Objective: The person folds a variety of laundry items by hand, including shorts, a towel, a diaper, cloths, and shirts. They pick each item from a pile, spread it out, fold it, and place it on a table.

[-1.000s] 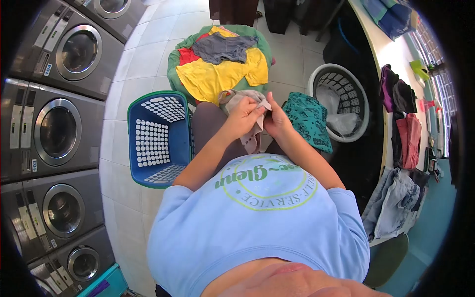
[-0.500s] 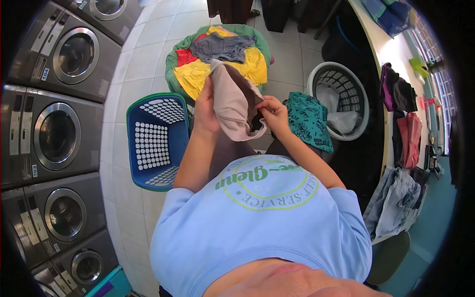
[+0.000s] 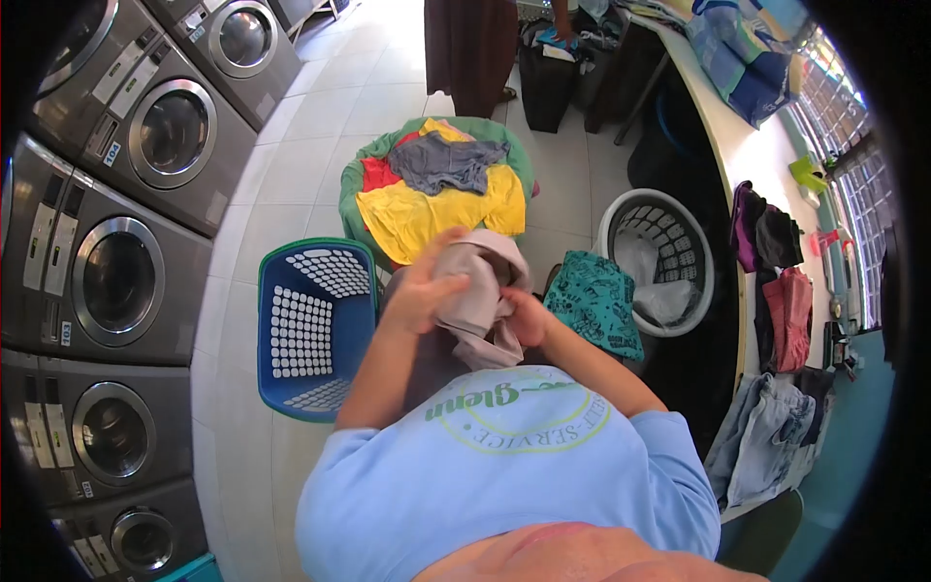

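Observation:
A beige garment (image 3: 472,296) is bunched up in front of my chest, its exact kind hard to tell. My left hand (image 3: 427,296), slightly blurred, holds its left side with the thumb across the front. On the lower right, my right hand (image 3: 527,318) grips the fabric with curled fingers. Just beyond the garment lies a yellow piece of clothing (image 3: 446,215), with a grey garment (image 3: 446,161) and a red one (image 3: 380,175) on the same heap. These rest on a green cloth-covered basket (image 3: 351,209). Right of my hands is a teal printed cloth (image 3: 593,306).
A blue perforated laundry basket (image 3: 270,339) stands on the left. A round grey basket (image 3: 705,281) with clear plastic bags is at right. Stacked machines (image 3: 116,281) line the left wall. Folded clothes (image 3: 790,315) lie along the right counter. Another person (image 3: 472,58) stands ahead.
The beige garment has come closer to my chest and is now crumpled rather than held open. Both hands have moved toward me with it. The camera view has tilted up slightly.

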Demonstrator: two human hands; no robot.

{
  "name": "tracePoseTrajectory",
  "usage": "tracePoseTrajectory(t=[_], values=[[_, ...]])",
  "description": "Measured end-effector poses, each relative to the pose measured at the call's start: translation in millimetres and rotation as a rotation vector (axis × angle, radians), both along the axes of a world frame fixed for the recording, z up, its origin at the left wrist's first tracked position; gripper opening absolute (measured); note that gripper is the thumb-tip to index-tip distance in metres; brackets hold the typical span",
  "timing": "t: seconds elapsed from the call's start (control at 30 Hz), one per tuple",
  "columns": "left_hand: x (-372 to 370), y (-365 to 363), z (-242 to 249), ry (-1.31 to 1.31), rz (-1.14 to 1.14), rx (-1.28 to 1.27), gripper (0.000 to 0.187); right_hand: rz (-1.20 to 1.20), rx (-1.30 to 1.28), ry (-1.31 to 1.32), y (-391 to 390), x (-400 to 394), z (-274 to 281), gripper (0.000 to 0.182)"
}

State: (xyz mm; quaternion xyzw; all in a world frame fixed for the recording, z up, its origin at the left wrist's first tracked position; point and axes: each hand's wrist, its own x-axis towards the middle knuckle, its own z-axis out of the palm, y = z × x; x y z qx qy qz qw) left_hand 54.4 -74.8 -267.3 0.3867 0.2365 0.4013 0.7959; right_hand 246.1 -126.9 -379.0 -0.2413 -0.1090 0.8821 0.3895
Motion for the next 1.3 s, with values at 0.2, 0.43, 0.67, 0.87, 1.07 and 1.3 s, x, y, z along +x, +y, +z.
tracePoseTrajectory(t=[0.2, 0.43, 0.67, 0.87, 1.07, 1.3], values=[[-11.6, -3.7, -133.7, 0.334, 0.084, -0.263, 0.037, -0.1, 0.102, 0.704, 27.0, 8.3, 106.3, 0.052], [40.0, -24.3, -4.0, -0.37, -0.384, -0.335, 0.036, 0.285, 0.294, -0.297, 1.4, 18.8, 160.1, 0.043], [-15.8, 22.3, 79.8, 0.591, -1.05, 0.552, 0.031, -0.307, 0.746, -0.418, 13.2, 105.8, 214.6, 0.03], [-36.5, 51.9, 82.9, 1.234, -0.462, 1.317, 0.028, -0.149, 1.241, -0.631, 0.6, 129.2, 249.1, 0.028], [-68.9, 64.3, 137.2, 0.768, -0.331, 0.822, 0.02, -0.317, 1.033, -1.057, 2.8, 155.8, 264.1, 0.037], [-66.6, 67.0, 152.7, 0.735, -0.086, 0.884, 0.026, -0.224, 1.3, -1.197, 37.1, 155.6, 278.4, 0.014]])
